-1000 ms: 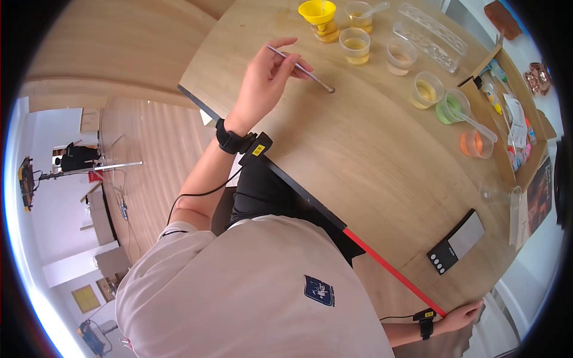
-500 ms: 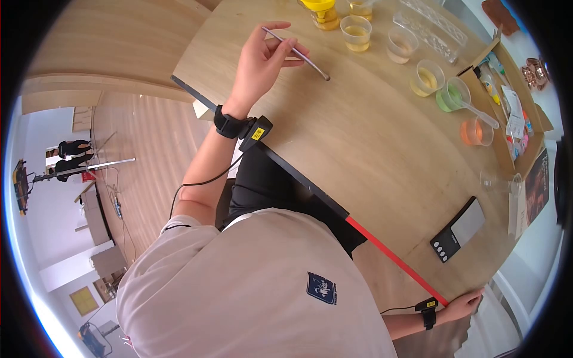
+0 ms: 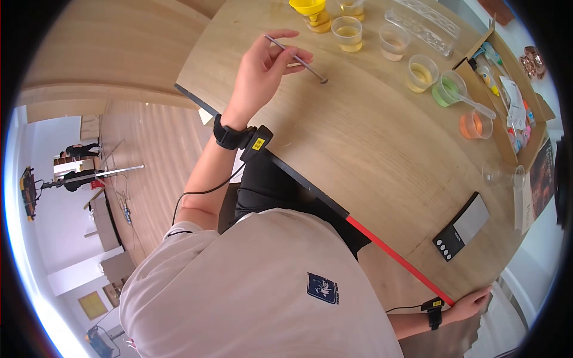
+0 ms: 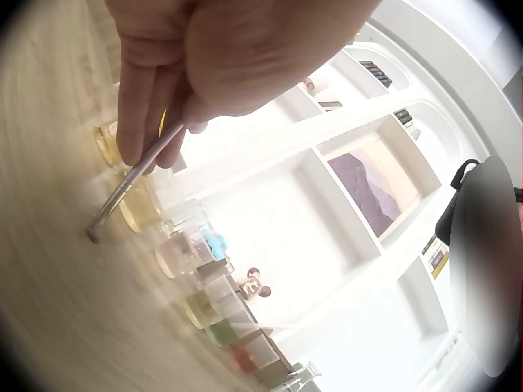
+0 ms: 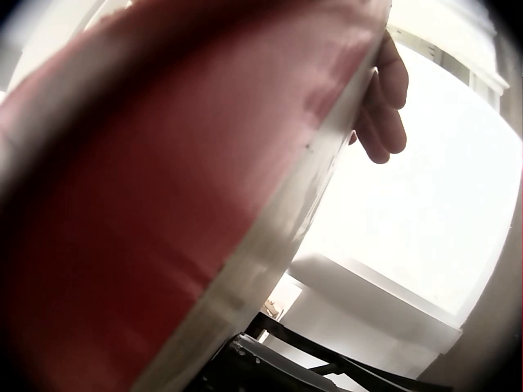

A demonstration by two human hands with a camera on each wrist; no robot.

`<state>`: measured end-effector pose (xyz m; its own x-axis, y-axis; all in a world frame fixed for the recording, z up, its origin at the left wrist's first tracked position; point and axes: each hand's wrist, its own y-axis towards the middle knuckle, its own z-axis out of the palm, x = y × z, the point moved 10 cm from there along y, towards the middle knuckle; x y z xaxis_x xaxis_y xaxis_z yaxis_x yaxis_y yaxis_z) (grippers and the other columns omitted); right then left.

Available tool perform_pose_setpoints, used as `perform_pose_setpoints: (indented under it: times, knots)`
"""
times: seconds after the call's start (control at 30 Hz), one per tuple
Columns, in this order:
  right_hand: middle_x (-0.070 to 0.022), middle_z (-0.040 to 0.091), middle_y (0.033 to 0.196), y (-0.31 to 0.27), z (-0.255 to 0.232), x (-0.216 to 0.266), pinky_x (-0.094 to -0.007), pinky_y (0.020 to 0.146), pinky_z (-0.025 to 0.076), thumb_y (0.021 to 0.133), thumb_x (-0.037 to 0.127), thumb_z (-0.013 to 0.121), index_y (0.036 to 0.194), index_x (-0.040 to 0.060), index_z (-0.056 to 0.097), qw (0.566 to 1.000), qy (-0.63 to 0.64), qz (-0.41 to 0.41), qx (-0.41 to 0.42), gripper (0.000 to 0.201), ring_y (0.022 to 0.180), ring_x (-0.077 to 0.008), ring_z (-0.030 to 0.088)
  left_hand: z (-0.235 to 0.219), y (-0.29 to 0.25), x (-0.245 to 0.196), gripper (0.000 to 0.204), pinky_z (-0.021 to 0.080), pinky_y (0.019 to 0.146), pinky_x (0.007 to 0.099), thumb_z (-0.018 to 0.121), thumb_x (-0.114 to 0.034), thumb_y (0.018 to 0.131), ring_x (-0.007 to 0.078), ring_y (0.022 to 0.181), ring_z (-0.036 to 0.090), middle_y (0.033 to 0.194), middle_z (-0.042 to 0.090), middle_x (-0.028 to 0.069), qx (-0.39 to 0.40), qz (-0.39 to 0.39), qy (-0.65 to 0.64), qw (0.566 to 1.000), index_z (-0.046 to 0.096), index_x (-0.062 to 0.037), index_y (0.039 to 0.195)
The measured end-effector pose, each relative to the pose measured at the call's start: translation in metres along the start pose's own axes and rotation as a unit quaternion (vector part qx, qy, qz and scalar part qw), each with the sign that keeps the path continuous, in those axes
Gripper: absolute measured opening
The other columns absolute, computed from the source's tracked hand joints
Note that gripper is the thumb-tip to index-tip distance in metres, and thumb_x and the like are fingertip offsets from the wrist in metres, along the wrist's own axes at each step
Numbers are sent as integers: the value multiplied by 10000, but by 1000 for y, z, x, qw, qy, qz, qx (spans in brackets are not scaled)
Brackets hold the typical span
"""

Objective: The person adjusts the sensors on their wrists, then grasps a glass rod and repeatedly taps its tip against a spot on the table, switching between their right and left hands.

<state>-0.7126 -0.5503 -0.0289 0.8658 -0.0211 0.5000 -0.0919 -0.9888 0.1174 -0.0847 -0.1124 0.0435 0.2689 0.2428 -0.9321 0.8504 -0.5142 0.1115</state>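
Note:
In the head view my left hand (image 3: 259, 74) is over the far left part of the wooden table. It pinches a thin metal rod (image 3: 308, 68) between thumb and fingers. The rod slants down to a small, dark, rounded tip, close over the tabletop. From the left wrist, the rod (image 4: 122, 192) appears in front of a row of cups. Nearest to that hand is a clear cup of yellow liquid (image 3: 347, 39). My right hand (image 3: 470, 305) rests at the table's near right corner, holding nothing visible; in the right wrist view its loosely bent fingers (image 5: 382, 122) show past the red-banded edge.
A yellow funnel (image 3: 307, 6) sits in a container at the back. Farther along the row stand a green cup (image 3: 444, 90) with a spoon and an orange cup (image 3: 474, 126). A clear plastic holder (image 3: 424, 27), a cardboard box (image 3: 471, 77) and a scale (image 3: 461, 230) also occupy the table.
The head view has shifted slightly, so the cups and scale sit a little differently in frame. My left hand keeps its pinch on the rod with barely any movement; my right hand stays at the corner.

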Motion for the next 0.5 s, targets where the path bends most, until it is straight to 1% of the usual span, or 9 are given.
perform_pose_setpoints:
  times: [0.07,0.2,0.3,0.4,0.47,0.5]
  knots:
    - [-153,662,1344,1,0,-1,-343,1036,460,1027,583,499,1345,6,636,1000,-3,-4,-4,673,1219,-283,626,4,-2,-4,303,601,962,362,435,-37,1084,265,1098,708,1109,718,215,11,18,7,1000,440,57,1372]
    - [-155,663,1341,-1,-2,3,-343,1037,459,1023,586,508,1339,3,640,1000,4,-17,-11,676,1220,-283,626,11,-4,-9,314,593,977,360,428,-34,1084,262,1119,701,1127,718,213,23,24,4,999,435,51,1386]
    - [-153,661,1345,-5,-4,10,-344,1044,457,1025,573,514,1343,6,639,1000,0,-1,-6,662,1230,-283,622,14,-6,-12,319,581,998,366,424,-33,1085,262,1142,691,1138,717,209,27,25,2,999,436,45,1394]
    - [-150,661,1348,-3,-3,6,-344,1048,454,1026,567,518,1346,10,638,1000,-5,-5,-8,653,1239,-282,619,18,-7,-14,329,569,1016,374,416,-31,1086,264,1163,682,1150,715,207,31,27,4,999,422,40,1407]
    - [-149,659,1351,-1,-2,2,-343,1051,452,1027,566,517,1348,12,637,1000,-2,-4,-5,651,1242,-280,618,20,-7,-15,351,563,1026,385,403,-30,1087,282,1180,673,1207,688,218,39,31,15,999,378,38,1430]
    - [-148,657,1355,0,-1,-1,-343,1054,451,1028,565,516,1350,14,636,1000,1,-5,-1,650,1245,-279,617,19,-6,-13,351,563,1026,385,403,-30,1087,282,1180,673,1207,688,218,40,32,15,999,378,38,1430]
